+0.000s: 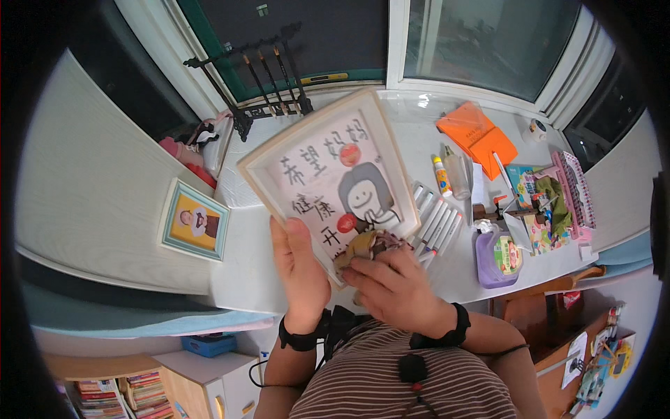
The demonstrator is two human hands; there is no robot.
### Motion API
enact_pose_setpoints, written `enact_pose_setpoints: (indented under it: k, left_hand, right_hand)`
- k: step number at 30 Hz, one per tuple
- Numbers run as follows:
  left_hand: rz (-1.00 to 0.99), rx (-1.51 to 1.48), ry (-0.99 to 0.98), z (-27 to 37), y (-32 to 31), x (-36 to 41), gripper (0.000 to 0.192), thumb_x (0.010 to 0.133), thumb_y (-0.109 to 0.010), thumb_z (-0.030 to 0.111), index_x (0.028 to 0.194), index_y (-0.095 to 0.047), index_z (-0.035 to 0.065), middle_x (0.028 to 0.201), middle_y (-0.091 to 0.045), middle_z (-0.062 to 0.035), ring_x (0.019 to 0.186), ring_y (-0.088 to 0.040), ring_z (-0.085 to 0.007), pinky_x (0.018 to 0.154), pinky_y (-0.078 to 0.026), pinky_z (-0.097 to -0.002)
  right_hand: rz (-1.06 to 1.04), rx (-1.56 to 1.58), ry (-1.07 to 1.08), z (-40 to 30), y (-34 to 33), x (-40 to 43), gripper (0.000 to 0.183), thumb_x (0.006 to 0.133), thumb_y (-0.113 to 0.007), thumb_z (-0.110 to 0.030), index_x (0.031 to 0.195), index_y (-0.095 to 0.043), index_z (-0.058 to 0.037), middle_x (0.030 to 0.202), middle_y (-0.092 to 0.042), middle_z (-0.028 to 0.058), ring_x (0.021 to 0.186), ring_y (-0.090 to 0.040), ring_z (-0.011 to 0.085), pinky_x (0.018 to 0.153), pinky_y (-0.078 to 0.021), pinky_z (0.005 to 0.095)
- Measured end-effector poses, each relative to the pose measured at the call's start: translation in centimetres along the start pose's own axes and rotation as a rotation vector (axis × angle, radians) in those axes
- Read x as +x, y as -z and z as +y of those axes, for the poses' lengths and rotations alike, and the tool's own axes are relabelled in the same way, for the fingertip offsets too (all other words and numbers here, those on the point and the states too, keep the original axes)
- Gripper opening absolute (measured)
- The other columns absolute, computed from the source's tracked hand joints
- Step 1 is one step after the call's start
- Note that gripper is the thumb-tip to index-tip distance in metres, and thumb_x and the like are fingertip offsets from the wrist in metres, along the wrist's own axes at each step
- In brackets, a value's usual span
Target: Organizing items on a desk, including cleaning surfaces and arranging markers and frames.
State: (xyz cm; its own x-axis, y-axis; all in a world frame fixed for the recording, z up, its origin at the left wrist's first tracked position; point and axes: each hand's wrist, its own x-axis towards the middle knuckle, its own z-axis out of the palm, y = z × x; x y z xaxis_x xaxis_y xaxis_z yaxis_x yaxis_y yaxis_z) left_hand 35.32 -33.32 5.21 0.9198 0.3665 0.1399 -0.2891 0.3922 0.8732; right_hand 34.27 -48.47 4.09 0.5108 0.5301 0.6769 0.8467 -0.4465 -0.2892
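A light wooden shadow-box frame (317, 125) is tilted up above the white desk, holding a cartoon drawing with brush lettering and red round stickers. My left hand (299, 264) grips its lower left edge, thumb on the front side. In my right hand (395, 285) is a crumpled, patterned cloth (369, 245), pressed against the lower part of the frame's front. The fingers and cloth cover part of the lettering and the drawing's bottom edge. Both wrists wear black bands.
Left stands a light-blue photo frame (224, 230); behind is a black brush rack (243, 123). Right lie white markers (437, 225), a yellow glue bottle (442, 176), an orange box (479, 137), a purple tub (489, 259) and a pink basket (568, 194). A window borders the desk's far edge.
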Motion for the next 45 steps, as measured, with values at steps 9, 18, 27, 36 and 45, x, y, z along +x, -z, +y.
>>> enact_pose_setpoints:
  k: [9, 18, 27, 36, 45]
  left_hand:
    - [0.123, 0.063, -0.05, -0.4, 1.3, -0.3, 0.037, 0.104, -0.041, 0.025, 0.131, -0.042, 0.0006, 0.114, -0.055, -0.0075, 0.102, -0.053, -0.0135, 0.09, -0.045, -0.0295]
    - [0.187, 0.115, 0.078, -2.5, 0.6, -1.5, 0.052, 0.103, -0.04, 0.034, 0.14, -0.035, -0.0029, 0.133, -0.047, -0.016, 0.114, -0.05, -0.0235, 0.098, -0.043, -0.0357]
    - [0.341, 0.338, -0.307, -5.4, 8.9, 0.5, 0.031, 0.102, -0.039, 0.021, 0.119, -0.048, -0.0033, 0.111, -0.052, -0.0111, 0.104, -0.048, -0.0189, 0.096, -0.038, -0.0317]
    - [0.698, 0.505, -0.509, -1.5, 24.0, -5.9, 0.066, 0.1, -0.036, 0.049, 0.14, -0.028, -0.0039, 0.138, -0.039, -0.019, 0.125, -0.042, -0.0279, 0.105, -0.035, -0.0413]
    - [0.869, 0.877, -0.607, -1.6, 32.9, -4.6, 0.059, 0.104, -0.029, 0.042, 0.142, -0.026, -0.0039, 0.137, -0.039, -0.0203, 0.12, -0.043, -0.027, 0.101, -0.036, -0.0376]
  right_hand:
    - [0.092, -0.242, -0.088, 3.1, 1.9, -0.4, 0.027, 0.068, -0.067, -0.007, 0.095, -0.067, -0.0069, 0.103, -0.061, 0.0068, 0.09, -0.056, 0.0255, 0.08, -0.0447, 0.0372]
    - [-0.038, 0.018, -0.262, 2.8, 2.7, -2.0, 0.017, 0.072, -0.064, -0.007, 0.089, -0.066, -0.005, 0.092, -0.061, 0.009, 0.081, -0.058, 0.0273, 0.078, -0.0491, 0.0374]
    - [0.17, 0.908, -0.973, 2.8, 2.7, -4.1, 0.026, 0.091, -0.047, -0.004, 0.114, -0.06, -0.0026, 0.096, -0.061, 0.003, 0.087, -0.058, 0.0098, 0.072, -0.0476, 0.0234]
    - [0.517, 0.928, -1.163, 4.4, 0.4, -7.3, 0.032, 0.087, -0.051, -0.017, 0.111, -0.058, 0.0026, 0.099, -0.065, 0.0089, 0.089, -0.062, 0.018, 0.081, -0.0507, 0.0314]
    - [0.209, 0.912, -1.087, 3.9, -6.4, -1.9, 0.03, 0.088, -0.047, -0.014, 0.111, -0.058, 0.0023, 0.099, -0.065, 0.0071, 0.091, -0.061, 0.0145, 0.083, -0.0478, 0.027]
